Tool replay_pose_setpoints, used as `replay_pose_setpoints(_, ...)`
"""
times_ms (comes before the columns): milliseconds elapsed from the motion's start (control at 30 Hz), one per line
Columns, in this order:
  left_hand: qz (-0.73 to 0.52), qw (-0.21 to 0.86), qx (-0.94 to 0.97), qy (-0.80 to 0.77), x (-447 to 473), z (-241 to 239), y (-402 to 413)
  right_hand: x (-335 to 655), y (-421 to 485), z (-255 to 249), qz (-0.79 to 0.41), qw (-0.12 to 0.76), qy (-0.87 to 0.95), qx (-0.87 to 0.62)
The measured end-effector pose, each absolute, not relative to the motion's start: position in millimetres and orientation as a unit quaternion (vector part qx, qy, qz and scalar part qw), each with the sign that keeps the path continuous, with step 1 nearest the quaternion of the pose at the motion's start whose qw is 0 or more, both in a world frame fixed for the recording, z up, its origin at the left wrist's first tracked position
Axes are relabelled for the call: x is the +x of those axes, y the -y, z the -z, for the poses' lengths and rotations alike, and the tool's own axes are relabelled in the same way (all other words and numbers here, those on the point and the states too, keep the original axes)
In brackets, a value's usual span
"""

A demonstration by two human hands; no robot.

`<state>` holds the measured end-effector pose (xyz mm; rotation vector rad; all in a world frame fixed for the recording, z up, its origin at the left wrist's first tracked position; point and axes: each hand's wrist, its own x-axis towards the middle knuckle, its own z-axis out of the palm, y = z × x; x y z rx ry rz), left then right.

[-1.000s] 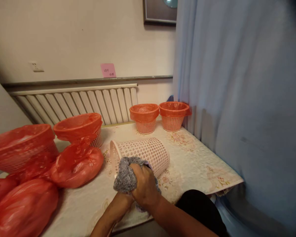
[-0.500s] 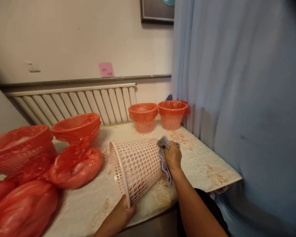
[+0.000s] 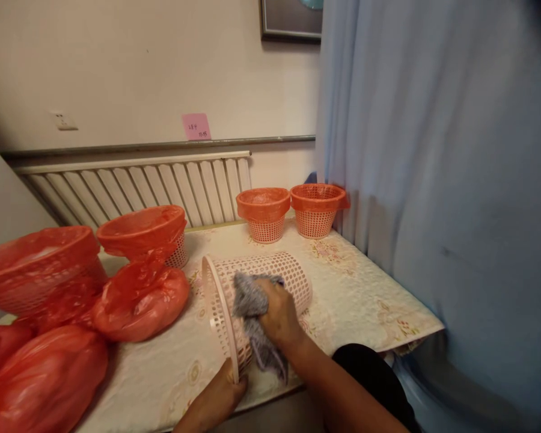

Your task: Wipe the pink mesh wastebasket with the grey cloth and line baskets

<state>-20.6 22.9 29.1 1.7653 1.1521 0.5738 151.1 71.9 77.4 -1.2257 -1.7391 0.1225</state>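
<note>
A pale pink plastic wastebasket (image 3: 293, 276) with a lattice of holes lies on its side, its wide mouth facing left. My left hand (image 3: 223, 388) grips the rim at its lower edge, thumb outside. In my right hand (image 3: 279, 316) a grey cloth (image 3: 252, 297) is bunched and pressed against the basket's side near the rim. Part of the cloth hangs down below the hand and covers some of the holes.
Two baskets with red liners (image 3: 264, 207) stand at the table's back. More red-lined baskets (image 3: 142, 231) and tied red bags (image 3: 49, 379) crowd the left. A blue curtain (image 3: 410, 150) borders the right, and a radiator (image 3: 162, 186) runs behind the table (image 3: 369, 300).
My right hand has moved the cloth leftward along the basket, from its base end to near the rim. The left hand keeps its hold on the rim.
</note>
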Motion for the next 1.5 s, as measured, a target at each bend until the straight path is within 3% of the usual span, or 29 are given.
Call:
replay_pose_setpoints(300, -0.2, 0.467, 0.718, -0.476, -27, -26, -22, 233, -123, -75, -0.009, 0.443, 0.513, -0.735)
replay_pose_setpoints(600, -0.455, 0.595, 0.518, -0.413, -10, -75, -41, 221, -118, -72, -0.018, 0.448, 0.548, -0.706)
replay_pose_setpoints(833, -0.423, 0.58, 0.546, -0.432, 3, -68, -38, 165, -86, -86, -0.087, 0.507, 0.647, -0.563)
replay_pose_setpoints(1033, -0.363, 0.562, 0.59, -0.452, 2, -58, -34, 123, -54, -86, -0.034, 0.486, 0.741, -0.462)
replay_pose_setpoints(1333, -0.334, 0.502, 0.669, -0.435, -8, -46, -30, 219, -122, -77, -0.04, 0.461, 0.552, -0.694)
replay_pose_setpoints(1500, -0.3, 0.495, 0.695, -0.427, -14, -42, -30, 230, -127, -73, -0.032, 0.46, 0.518, -0.721)
